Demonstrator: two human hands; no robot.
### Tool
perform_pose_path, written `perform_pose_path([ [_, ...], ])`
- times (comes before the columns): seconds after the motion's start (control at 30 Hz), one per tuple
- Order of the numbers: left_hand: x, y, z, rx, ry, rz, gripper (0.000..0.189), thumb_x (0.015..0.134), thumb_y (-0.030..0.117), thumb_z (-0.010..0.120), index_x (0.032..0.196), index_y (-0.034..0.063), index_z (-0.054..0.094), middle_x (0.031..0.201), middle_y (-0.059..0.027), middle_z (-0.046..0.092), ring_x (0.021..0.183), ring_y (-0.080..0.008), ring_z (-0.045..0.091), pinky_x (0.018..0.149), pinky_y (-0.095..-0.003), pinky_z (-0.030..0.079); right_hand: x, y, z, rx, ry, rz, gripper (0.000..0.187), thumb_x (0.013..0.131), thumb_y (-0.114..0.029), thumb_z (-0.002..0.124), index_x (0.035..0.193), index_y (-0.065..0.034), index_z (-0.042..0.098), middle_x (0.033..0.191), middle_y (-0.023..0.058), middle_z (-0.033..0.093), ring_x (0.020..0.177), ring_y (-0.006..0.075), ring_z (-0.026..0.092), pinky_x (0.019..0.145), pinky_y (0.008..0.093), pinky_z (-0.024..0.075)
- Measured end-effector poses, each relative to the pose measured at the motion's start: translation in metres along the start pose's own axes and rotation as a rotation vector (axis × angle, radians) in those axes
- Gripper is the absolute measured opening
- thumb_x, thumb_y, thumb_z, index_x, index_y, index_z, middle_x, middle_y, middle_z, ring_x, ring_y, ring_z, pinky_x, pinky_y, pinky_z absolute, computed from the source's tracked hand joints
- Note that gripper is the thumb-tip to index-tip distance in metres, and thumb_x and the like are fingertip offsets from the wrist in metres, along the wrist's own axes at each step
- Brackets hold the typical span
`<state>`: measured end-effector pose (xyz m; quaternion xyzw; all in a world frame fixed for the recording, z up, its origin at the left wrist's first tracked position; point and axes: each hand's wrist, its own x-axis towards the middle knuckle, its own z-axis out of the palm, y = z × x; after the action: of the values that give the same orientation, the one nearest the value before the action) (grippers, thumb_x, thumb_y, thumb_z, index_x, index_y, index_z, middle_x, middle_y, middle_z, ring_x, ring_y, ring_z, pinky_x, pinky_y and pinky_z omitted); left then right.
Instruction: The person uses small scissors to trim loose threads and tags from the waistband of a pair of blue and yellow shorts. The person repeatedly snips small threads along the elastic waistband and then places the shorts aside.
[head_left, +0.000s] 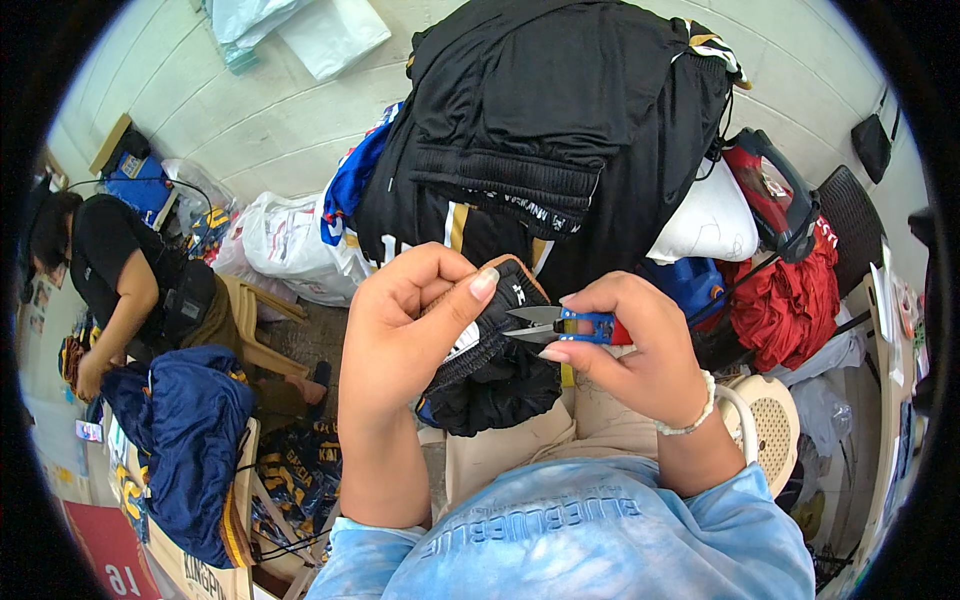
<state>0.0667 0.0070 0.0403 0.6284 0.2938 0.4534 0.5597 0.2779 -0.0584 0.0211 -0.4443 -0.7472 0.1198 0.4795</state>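
Note:
My left hand (420, 322) pinches the elastic waistband of a black garment (495, 390), with its fingers at the orange-brown edge and a white label beside them. In my right hand (637, 345) is a pair of thread snips (585, 327) with blue handles; their two blades stand apart, and the tips point left at the waistband. The garment hangs above my lap. Just beyond my hands lies a large pile of black garments (555, 90) with white and gold trim, a gathered waistband facing me.
A red and dark iron (772, 195) stands right of the pile, above bunched red fabric (784, 307). A plastic stool (761, 427) is at my right. At left, another person (120, 277) sits by navy garments (195, 442). White plastic bags (289, 240) lie along the wall.

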Motion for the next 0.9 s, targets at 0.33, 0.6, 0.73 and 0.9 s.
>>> perform_pose_path([
  [0.33, 0.0, 0.0, 0.0, -0.007, 0.008, 0.001, 0.011, 0.092, 0.01, 0.066, 0.086, 0.0014, 0.062, 0.069, 0.0061, 0.058, 0.059, 0.0032, 0.04, 0.05, -0.0169, 0.025, 0.002, -0.003, 0.009, -0.111, 0.089, -0.138, 0.034, 0.07, -0.02, 0.083, 0.09, -0.0028, 0.061, 0.073, 0.0091, 0.059, 0.063, 0.0245, 0.058, 0.056, 0.0333, 0.0471],
  [0.6, 0.0, -0.001, 0.001, -0.061, 0.0, 0.016, 0.01, 0.092, 0.009, 0.064, 0.087, 0.0011, 0.061, 0.073, 0.0047, 0.06, 0.062, 0.0029, 0.044, 0.052, -0.0157, 0.028, -0.003, 0.004, 0.021, 0.077, 0.098, -0.057, 0.034, 0.076, -0.017, 0.08, 0.097, -0.0034, 0.057, 0.075, 0.0054, 0.057, 0.063, 0.0165, 0.057, 0.053, 0.0294, 0.0448],
  [0.73, -0.001, 0.0, -0.002, -0.077, -0.005, 0.014, 0.009, 0.092, 0.008, 0.064, 0.087, 0.0012, 0.061, 0.071, 0.0063, 0.058, 0.06, 0.0035, 0.042, 0.051, -0.0161, 0.026, -0.008, 0.01, 0.035, 0.938, 0.195, 0.313, 0.029, 0.089, -0.019, 0.069, 0.107, -0.0044, 0.052, 0.078, -0.0008, 0.052, 0.06, 0.0058, 0.047, 0.05, 0.0217, 0.0377],
  [0.9, -0.001, 0.0, -0.004, -0.06, 0.003, 0.013, 0.009, 0.093, 0.008, 0.063, 0.087, 0.0011, 0.061, 0.069, 0.0076, 0.056, 0.059, 0.0038, 0.04, 0.05, -0.0164, 0.025, -0.007, 0.019, 0.025, 1.207, 0.232, 0.266, 0.036, 0.093, -0.023, 0.065, 0.117, -0.0044, 0.045, 0.082, 0.0007, 0.051, 0.066, 0.0035, 0.043, 0.055, 0.0169, 0.0369],
])
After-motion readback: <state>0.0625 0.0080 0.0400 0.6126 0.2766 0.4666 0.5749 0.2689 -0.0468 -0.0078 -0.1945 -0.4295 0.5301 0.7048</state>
